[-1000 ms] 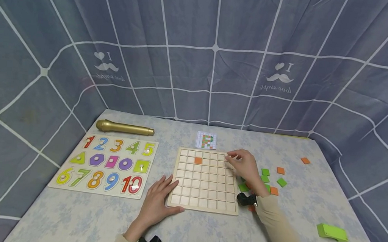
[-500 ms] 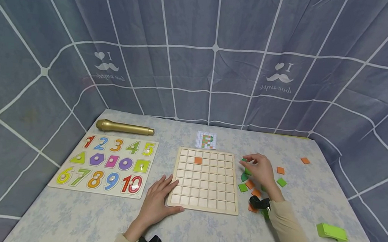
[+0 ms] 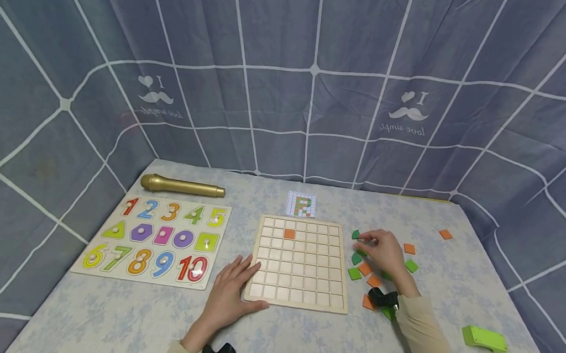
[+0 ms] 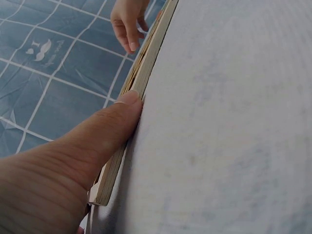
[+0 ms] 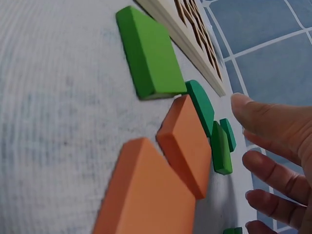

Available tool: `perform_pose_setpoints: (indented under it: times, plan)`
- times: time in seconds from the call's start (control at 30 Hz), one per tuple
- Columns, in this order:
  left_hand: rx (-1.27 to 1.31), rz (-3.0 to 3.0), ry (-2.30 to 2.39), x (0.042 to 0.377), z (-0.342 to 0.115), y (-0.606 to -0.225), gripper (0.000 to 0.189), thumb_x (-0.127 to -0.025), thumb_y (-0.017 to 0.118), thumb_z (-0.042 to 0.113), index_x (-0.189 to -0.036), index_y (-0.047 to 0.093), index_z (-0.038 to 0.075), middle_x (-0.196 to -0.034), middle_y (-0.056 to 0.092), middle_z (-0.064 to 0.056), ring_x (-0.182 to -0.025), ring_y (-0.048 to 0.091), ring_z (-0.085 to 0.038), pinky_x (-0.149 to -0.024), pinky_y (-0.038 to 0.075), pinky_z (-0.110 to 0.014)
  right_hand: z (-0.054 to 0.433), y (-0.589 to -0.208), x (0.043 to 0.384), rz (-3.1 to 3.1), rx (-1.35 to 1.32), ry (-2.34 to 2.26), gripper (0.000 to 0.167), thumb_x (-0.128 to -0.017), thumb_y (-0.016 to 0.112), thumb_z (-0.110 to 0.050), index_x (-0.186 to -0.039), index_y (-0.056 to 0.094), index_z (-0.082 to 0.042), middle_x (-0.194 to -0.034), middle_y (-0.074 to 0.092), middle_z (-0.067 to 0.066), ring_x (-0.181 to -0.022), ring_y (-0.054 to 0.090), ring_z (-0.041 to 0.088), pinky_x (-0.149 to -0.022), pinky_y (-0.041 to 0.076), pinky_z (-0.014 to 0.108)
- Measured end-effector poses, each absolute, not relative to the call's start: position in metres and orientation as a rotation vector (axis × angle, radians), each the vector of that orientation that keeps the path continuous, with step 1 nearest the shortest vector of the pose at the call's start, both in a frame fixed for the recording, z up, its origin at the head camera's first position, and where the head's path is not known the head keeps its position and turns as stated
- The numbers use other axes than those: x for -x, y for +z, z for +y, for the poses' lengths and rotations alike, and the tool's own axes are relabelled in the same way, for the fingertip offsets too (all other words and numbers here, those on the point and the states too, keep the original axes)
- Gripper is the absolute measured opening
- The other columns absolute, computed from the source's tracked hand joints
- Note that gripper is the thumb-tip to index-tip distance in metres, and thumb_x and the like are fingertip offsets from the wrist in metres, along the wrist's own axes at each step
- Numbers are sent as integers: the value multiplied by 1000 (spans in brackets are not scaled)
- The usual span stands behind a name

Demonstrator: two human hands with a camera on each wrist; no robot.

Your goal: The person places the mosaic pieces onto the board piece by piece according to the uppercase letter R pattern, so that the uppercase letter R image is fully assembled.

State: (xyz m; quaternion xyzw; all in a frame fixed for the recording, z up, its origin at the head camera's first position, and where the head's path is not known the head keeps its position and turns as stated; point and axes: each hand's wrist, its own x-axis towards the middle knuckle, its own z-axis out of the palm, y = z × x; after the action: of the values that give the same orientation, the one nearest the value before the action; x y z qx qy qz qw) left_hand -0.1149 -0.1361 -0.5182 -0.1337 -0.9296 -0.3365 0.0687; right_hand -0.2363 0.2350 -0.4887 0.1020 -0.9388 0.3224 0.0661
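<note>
My left hand (image 3: 226, 296) touches the near left corner of a wooden grid board (image 3: 302, 272), its fingers along the left side. The thumb (image 4: 105, 129) presses against the near edge in the left wrist view. One orange square tile (image 3: 289, 234) lies in a cell near the board's top. To the right of the board, my right hand (image 3: 384, 254) hovers over loose tiles, thumb and fingers apart around nothing visible. By its fingertips lies a teal rounded tile (image 3: 355, 235). Closer to me are a green square tile (image 5: 151, 53) and an orange tile (image 5: 185, 141).
Behind the board lies a small pattern card (image 3: 301, 204). A number-and-shape puzzle board (image 3: 153, 241) and a gold microphone (image 3: 182, 186) are on the left. A bright green block (image 3: 485, 339) sits at the right; another orange tile (image 3: 445, 234) lies farther back.
My right hand has moved right, from the board's far right corner to the loose tiles. The teal tile beside its fingertips now shows more. My left hand has stayed put.
</note>
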Motion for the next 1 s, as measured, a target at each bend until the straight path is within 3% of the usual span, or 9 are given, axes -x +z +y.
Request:
perform_pose_setpoints:
  times: [0.4,0.67,1.0]
  plan:
    - [406,-2803,-1012,115,-136,-518,86,-65,82,51,-136,54,11,-148,38,-10,-139,23,-32,-109,16,-53,241,-489,234,-2902,-338,909,22,-79,78,-22,-94,75,-7,-88,68,5,-70,55,18,-61,47,37]
    - [412,-2793,-1021,114,-137,-518,86,-65,82,50,-136,54,12,-147,38,-10,-139,23,-32,-109,17,-53,243,-489,234,-2964,-306,873,19,-81,77,-23,-92,75,-9,-87,65,2,-76,51,20,-68,45,40]
    - [408,-2801,-1016,115,-137,-519,86,-66,80,53,-137,54,12,-148,38,-9,-139,23,-32,-108,18,-55,241,-490,228,-2956,-313,957,18,-84,74,-22,-93,62,-13,-84,59,1,-68,53,15,-58,44,34]
